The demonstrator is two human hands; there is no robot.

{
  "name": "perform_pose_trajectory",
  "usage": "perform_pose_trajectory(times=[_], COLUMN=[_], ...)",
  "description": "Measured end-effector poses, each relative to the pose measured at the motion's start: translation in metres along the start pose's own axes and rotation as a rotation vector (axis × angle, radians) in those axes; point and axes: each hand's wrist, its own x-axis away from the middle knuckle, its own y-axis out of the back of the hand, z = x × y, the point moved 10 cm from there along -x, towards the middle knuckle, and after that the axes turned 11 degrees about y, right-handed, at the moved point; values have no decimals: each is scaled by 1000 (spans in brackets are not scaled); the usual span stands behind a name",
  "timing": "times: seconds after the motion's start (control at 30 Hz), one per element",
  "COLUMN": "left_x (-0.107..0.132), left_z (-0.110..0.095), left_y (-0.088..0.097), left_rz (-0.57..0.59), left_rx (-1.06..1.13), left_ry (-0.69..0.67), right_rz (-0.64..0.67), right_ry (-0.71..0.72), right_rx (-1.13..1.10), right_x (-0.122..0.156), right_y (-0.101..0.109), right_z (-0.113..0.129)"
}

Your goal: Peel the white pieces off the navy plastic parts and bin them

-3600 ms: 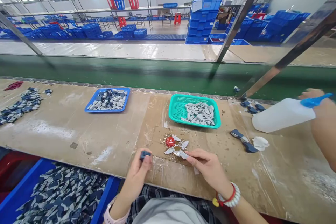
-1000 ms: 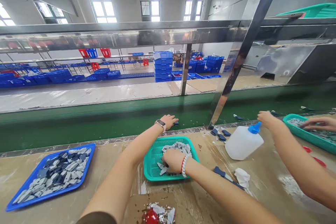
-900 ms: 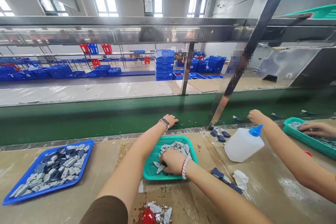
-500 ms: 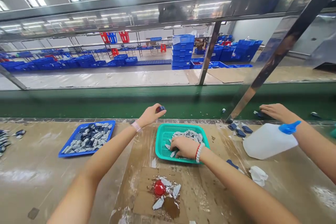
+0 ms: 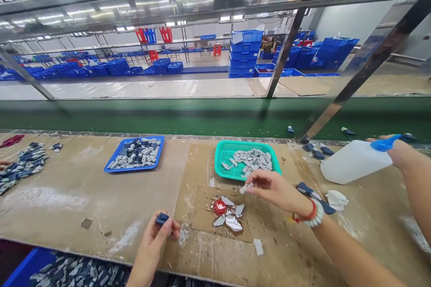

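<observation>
My left hand (image 5: 155, 238) is closed around a small dark blue piece (image 5: 162, 219) above the front of the table. My right hand (image 5: 276, 192) pinches a small pale grey piece (image 5: 245, 188) just in front of the green basket (image 5: 219, 158). Inside that basket lie many flat grey pieces (image 5: 253, 160). Between my hands, a wet cardboard sheet (image 5: 206, 224) bears a round red object (image 5: 220, 206), with several grey pieces (image 5: 219, 220) and a puddle around it.
A blue tray (image 5: 132, 170) of blue and grey pieces stands left. At right are a white bottle (image 5: 354, 161) with a blue nozzle, crumpled tissue (image 5: 336, 200) and another person's arm (image 5: 414, 179). Beyond runs a green belt (image 5: 188, 119); a slanted metal post (image 5: 350, 85) rises right.
My left hand has come back from over the belt with the dark blue piece. My right hand has left the basket with a grey piece. The other person's hand has moved toward the bottle's nozzle.
</observation>
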Motion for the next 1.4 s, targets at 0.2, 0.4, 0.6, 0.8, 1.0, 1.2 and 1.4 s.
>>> perform_pose_trajectory(times=[0.2,0.4,0.6,0.8,1.0,1.2,1.4], left_x=[32,38,41,52,55,57,52], left_z=[45,33,26,12,-13,-20,-5], left_y=[-38,-69,-87,-140,-171,-175,-155], left_rz=[92,306,314,455,484,356,284], left_rx=[129,-12,-84,-233,-244,-299,-401], left_ry=[117,56,47,-3,-140,-223,-184], right_rz=[-363,-309,-447,-527,-661,-572,-168], right_ry=[-47,43,-200,-459,-91,151,239], right_rx=[-112,167,-61,-613,-192,89,174], right_x=[81,99,113,106,88,79,71], right_y=[-43,-86,-76,-75,-28,-38,-65], right_z=[24,41,14,3,61,97,110])
